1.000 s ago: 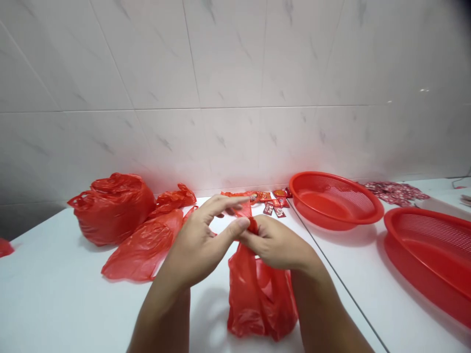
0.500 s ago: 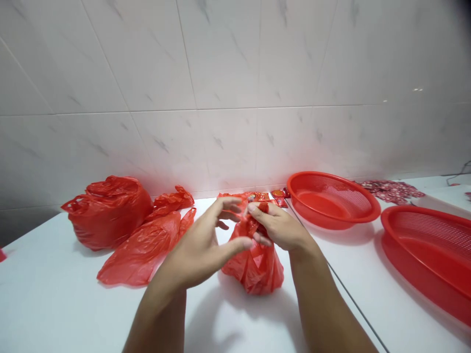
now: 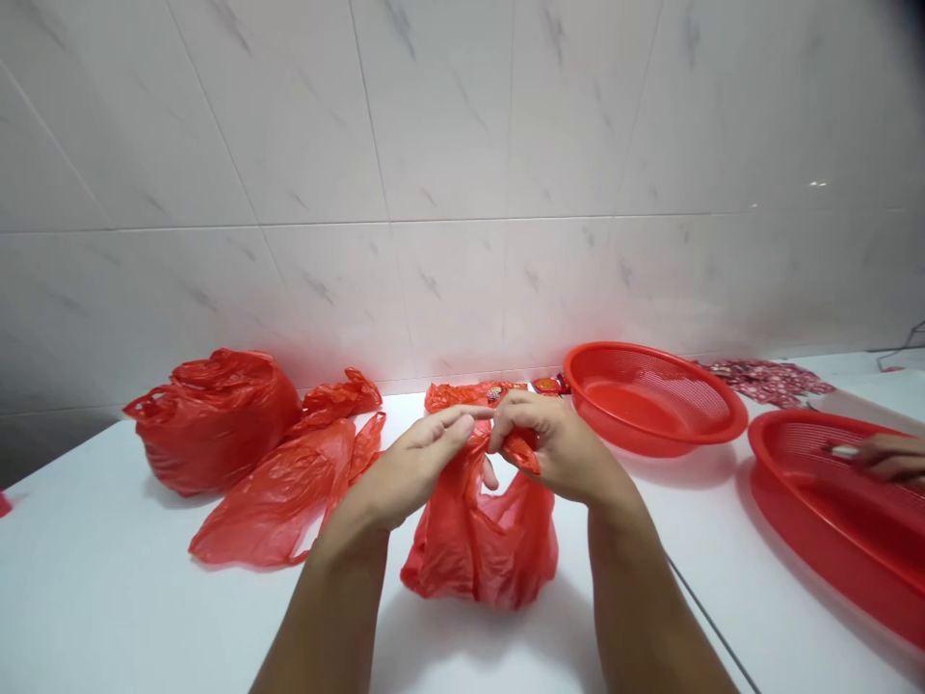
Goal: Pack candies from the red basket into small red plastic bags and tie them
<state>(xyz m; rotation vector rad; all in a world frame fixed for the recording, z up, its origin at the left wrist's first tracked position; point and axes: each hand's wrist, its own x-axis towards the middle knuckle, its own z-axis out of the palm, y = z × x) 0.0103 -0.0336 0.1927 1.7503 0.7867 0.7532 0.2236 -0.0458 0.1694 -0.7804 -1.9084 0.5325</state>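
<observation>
A filled red plastic bag [image 3: 481, 559] stands on the white table in front of me, its handles pulled upward. My left hand [image 3: 415, 458] is closed around one side of the bag's top, thumb in front and a fingertip showing behind the plastic. Just to the right, my right hand [image 3: 553, 443] is curled tight with a bunched end of the same bag sticking out below its fingers. The two hands nearly touch at the fingertips. What the bag contains is hidden.
On the left sit a full red bag [image 3: 217, 424] and a flat red bag [image 3: 281, 501]. Small red packets [image 3: 549, 386] lie by the wall. Two red baskets, one round [image 3: 654, 439] and one larger [image 3: 816, 501], stand right. Another person's hand [image 3: 892, 455] reaches over the larger basket.
My left hand has gone from spread fingers to gripping the bag's top. The bag has widened and shifted slightly left. Another person's hand has appeared at the right basket.
</observation>
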